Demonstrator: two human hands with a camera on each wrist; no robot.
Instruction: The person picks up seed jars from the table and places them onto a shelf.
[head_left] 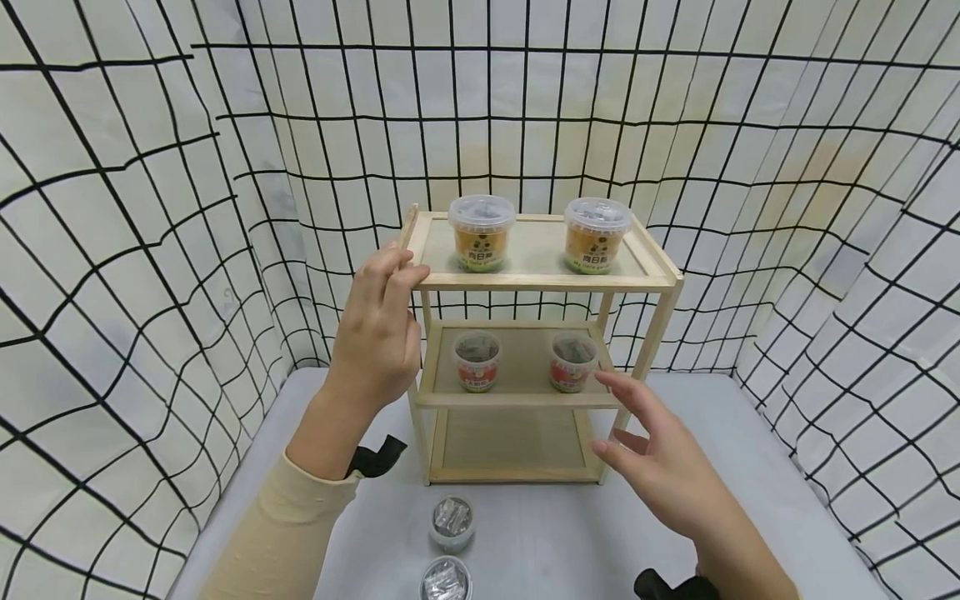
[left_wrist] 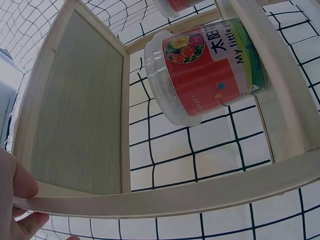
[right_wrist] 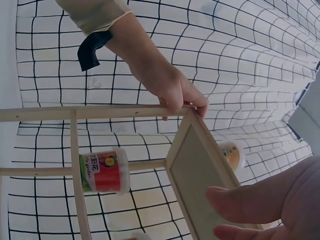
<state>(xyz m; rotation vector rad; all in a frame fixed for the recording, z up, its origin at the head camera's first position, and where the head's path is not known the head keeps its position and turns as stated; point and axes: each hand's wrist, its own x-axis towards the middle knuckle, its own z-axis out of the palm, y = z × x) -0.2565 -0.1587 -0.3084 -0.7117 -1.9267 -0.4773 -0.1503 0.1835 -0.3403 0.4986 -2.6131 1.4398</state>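
Standing on the grey counter [head_left: 675, 500], the wooden shelf rack [head_left: 536, 282] looks light and stiff but top-heavy with four tubs aboard, so it may tip; its corner posts and rails seem the safest holds. Left hand [head_left: 378, 329] curls its fingers over the top rail's front-left corner. Right hand [head_left: 660, 454] hovers open near the right post, holding nothing. Orange-labelled tubs [head_left: 482, 232] sit on top, red-labelled tubs [head_left: 477, 360] mid-shelf.
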